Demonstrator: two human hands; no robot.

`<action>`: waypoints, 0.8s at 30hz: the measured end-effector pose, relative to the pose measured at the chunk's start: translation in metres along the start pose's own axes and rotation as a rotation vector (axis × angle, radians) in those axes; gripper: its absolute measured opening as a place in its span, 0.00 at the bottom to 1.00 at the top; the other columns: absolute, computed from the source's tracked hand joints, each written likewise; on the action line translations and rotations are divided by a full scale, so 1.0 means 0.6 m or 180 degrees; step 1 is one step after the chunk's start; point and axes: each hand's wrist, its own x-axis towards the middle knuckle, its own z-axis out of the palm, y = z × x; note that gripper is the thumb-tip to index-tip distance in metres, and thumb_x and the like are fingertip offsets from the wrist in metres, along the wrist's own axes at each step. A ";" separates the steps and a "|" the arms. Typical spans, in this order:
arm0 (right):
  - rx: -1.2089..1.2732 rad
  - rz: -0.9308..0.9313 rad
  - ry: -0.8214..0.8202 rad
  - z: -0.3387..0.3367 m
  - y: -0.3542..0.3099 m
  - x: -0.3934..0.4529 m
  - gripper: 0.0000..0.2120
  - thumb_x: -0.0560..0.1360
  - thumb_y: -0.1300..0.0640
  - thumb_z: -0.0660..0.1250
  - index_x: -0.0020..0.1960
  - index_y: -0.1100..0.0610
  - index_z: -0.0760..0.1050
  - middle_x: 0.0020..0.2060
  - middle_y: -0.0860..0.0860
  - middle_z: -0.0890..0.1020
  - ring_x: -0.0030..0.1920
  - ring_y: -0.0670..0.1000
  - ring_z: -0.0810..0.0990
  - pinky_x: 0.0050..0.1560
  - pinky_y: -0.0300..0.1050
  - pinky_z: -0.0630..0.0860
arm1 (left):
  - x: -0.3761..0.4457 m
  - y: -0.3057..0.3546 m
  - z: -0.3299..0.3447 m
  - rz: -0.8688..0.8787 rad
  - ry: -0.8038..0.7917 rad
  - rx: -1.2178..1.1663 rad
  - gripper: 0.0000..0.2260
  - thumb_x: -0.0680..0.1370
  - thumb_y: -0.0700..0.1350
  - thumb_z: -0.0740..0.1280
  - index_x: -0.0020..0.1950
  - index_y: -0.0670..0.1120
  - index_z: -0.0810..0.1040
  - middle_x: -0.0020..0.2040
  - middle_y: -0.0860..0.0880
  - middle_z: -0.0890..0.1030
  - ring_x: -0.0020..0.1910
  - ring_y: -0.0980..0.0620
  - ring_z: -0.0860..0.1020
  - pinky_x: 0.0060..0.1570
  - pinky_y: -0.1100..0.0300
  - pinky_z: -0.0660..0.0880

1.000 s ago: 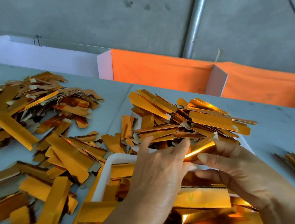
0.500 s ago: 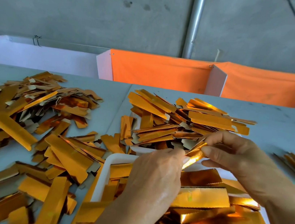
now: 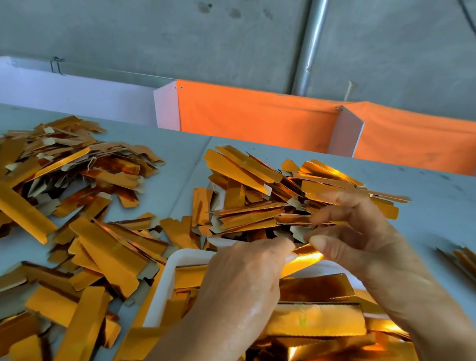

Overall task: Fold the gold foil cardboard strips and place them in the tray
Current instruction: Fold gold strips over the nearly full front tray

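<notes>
Head view: both the left hand (image 3: 243, 276) and right hand (image 3: 353, 242) pinch one gold strip (image 3: 303, 258) above the white tray (image 3: 168, 287) full of strips; loose piles (image 3: 46, 184) lie on the table (image 3: 455, 211), an orange cloth (image 3: 255, 115) behind

Gold foil strip (image 3: 303, 258), shiny, narrow and tilted, pinched between both hands over the far rim of the white tray (image 3: 170, 275). Tray near the bench's near edge, heaped with folded strips (image 3: 317, 323). Loose flat strips (image 3: 46, 184) scattered toward the left edge; another pile (image 3: 275, 191) just beyond the tray.
</notes>
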 end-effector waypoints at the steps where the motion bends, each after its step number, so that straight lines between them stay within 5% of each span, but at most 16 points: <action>1: -0.0068 -0.0022 -0.0094 0.001 0.000 -0.001 0.15 0.65 0.51 0.71 0.50 0.40 0.79 0.44 0.48 0.81 0.44 0.48 0.81 0.44 0.42 0.80 | -0.001 0.000 0.000 0.0005 -0.0028 -0.0034 0.09 0.82 0.47 0.57 0.59 0.50 0.73 0.40 0.54 0.72 0.44 0.53 0.78 0.40 0.64 0.71; 5: -0.0107 -0.0085 -0.0213 0.003 -0.003 0.000 0.05 0.67 0.53 0.69 0.40 0.44 0.82 0.38 0.47 0.83 0.38 0.45 0.82 0.39 0.38 0.78 | 0.000 0.001 -0.004 -0.0057 -0.0202 -0.0108 0.15 0.81 0.46 0.59 0.68 0.51 0.67 0.56 0.51 0.79 0.53 0.53 0.79 0.53 0.56 0.76; 9: -0.0102 -0.0138 -0.0209 0.002 -0.006 0.000 0.04 0.67 0.53 0.69 0.38 0.45 0.82 0.36 0.47 0.82 0.36 0.43 0.80 0.38 0.36 0.77 | 0.002 -0.002 -0.002 0.0035 -0.0198 0.0296 0.16 0.81 0.47 0.60 0.68 0.52 0.63 0.60 0.52 0.76 0.56 0.54 0.77 0.55 0.59 0.76; 18: -0.0009 -0.0012 -0.0143 0.001 -0.009 0.000 0.04 0.65 0.54 0.69 0.37 0.47 0.82 0.36 0.50 0.83 0.39 0.46 0.80 0.41 0.41 0.76 | -0.003 -0.008 0.004 0.0382 0.0195 0.0179 0.15 0.80 0.48 0.62 0.66 0.48 0.68 0.57 0.49 0.79 0.52 0.51 0.80 0.49 0.59 0.78; 21: -0.0006 0.0005 -0.0071 0.003 -0.010 -0.001 0.03 0.65 0.53 0.70 0.38 0.48 0.82 0.36 0.52 0.83 0.40 0.51 0.81 0.44 0.47 0.78 | -0.001 -0.002 0.005 0.0491 0.0423 0.0134 0.22 0.78 0.60 0.54 0.64 0.48 0.72 0.51 0.52 0.81 0.47 0.54 0.81 0.43 0.57 0.80; 24: -0.0122 0.0057 0.0062 0.007 -0.007 0.000 0.04 0.65 0.52 0.70 0.39 0.49 0.82 0.36 0.46 0.82 0.40 0.45 0.80 0.40 0.39 0.76 | 0.001 0.002 0.007 0.0549 0.0434 0.0097 0.29 0.73 0.65 0.55 0.65 0.48 0.73 0.53 0.53 0.81 0.51 0.54 0.79 0.48 0.58 0.77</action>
